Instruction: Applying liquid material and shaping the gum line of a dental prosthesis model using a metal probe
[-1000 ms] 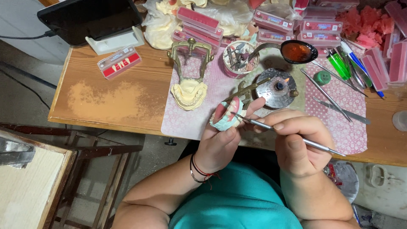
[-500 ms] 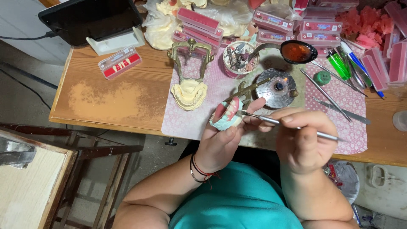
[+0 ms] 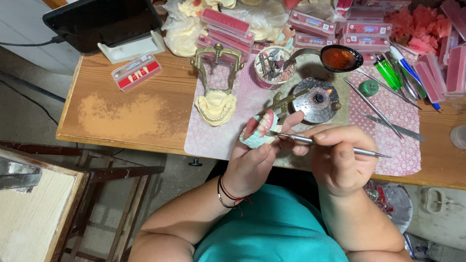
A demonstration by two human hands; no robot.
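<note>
My left hand (image 3: 255,162) grips a denture model (image 3: 258,130), pale blue-green at the base with pink gums and white teeth, over the table's front edge. My right hand (image 3: 340,162) pinches a thin metal hand tool (image 3: 320,142) like a pen. The tool's tip touches the model's right side. A brass articulator with a cream plaster cast (image 3: 215,104) stands on the patterned pink mat (image 3: 213,136), just left of my left hand. A small burner with a lit flame (image 3: 318,99) sits right behind my hands.
A wooden table (image 3: 121,111) carries a tablet on a stand (image 3: 102,22), a red tooth card box (image 3: 136,72), a cup of tools (image 3: 274,65), a ladle of melted red wax (image 3: 340,58), loose metal instruments (image 3: 374,104), pens and pink wax boxes (image 3: 369,29). A wooden bench (image 3: 34,208) stands lower left.
The tool's tip has shifted slightly along the model and the right hand has turned a little. The left hand keeps the model in nearly the same place.
</note>
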